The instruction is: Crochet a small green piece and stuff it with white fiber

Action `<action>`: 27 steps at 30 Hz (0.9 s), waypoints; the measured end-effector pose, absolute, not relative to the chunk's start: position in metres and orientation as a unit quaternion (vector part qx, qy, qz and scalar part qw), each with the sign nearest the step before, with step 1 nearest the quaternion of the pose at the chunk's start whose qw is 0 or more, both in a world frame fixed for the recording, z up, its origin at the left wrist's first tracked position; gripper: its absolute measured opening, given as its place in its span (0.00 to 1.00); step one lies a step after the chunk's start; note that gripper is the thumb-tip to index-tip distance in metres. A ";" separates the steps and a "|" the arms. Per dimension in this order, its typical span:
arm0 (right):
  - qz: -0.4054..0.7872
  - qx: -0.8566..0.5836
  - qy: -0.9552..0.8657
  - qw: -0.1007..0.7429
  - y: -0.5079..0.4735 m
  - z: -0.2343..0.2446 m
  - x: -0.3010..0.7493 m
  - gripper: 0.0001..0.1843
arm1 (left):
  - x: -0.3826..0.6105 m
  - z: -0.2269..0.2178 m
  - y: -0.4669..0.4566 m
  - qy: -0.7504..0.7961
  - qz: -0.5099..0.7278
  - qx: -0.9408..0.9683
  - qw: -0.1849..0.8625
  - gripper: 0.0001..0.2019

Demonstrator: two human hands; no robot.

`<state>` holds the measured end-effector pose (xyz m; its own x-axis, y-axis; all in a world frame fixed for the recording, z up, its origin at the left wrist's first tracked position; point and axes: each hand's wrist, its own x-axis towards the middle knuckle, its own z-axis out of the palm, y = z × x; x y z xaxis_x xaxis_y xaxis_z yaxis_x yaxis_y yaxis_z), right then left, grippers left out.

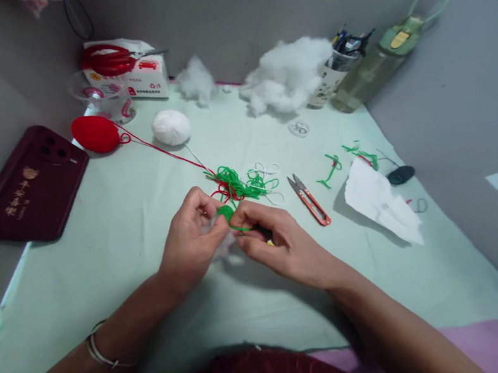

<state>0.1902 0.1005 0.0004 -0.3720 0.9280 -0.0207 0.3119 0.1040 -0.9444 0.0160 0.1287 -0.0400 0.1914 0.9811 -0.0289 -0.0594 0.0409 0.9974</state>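
A small green crochet piece [225, 212] is pinched between the fingertips of my left hand [193, 235]. Just below it, white stuffing [225, 248] shows, partly hidden by the fingers and blurred. My right hand [277, 236] is closed beside the piece, its fingers around what looks like a crochet hook [269, 243]; only a dark part and a yellow bit show. A green strand runs across the right fingertips. Right behind both hands lies a tangle of green yarn [233, 183] mixed with red and white strands.
Orange thread snips [310, 201] and a crumpled white paper [379, 202] lie to the right. Farther back are a red yarn ball [95, 134], a white yarn ball [171, 127], fluffy stuffing [285, 77] and a green bottle [377, 67]. A dark red phone [30, 186] leans at left.
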 end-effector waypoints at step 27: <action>0.450 -0.505 -0.645 0.355 0.096 0.000 0.179 0.11 | 0.011 -0.036 0.131 0.383 0.383 0.479 0.690 0.12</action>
